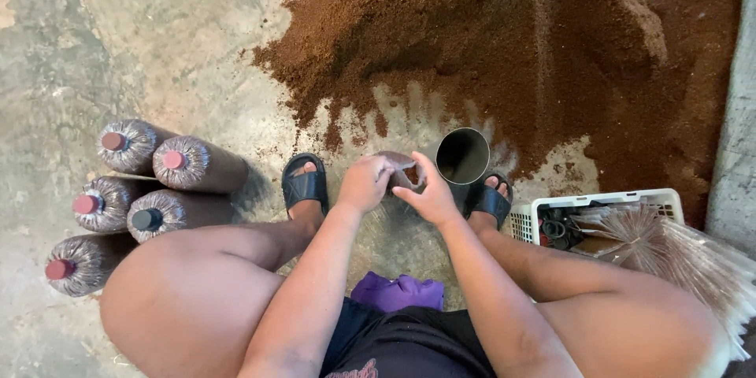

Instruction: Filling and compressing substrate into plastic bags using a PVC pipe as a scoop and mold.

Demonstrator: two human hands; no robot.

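Looking down from the head camera, I see both hands meeting low between the knees, over a concrete floor (pixel 157 47). Left hand (pixel 364 183) is curled shut, its grip closed on the edge of a clear plastic bag (pixel 400 169) holding brown material. Right hand (pixel 429 193) pinches the same bag from the other side, fingers closed on the plastic. The bag sits on the floor between 2 black sandals (pixel 305 185), just beside a dark metal tube (pixel 462 155) that stands upright with its open mouth facing up.

A large pile of brown sawdust-like substrate (pixel 504 39) spreads across the floor beyond the tube, touching its base area.

At the left, well apart from the hands, 5 packed bags (pixel 150 197) lie on their sides in a cluster, 4 with red caps and 1 with a dark cap.

At the right, a white plastic basket (pixel 598 201) holds black rings (pixel 555 227) and a bundle of clear empty bags (pixel 677 256) fanning out over its rim.
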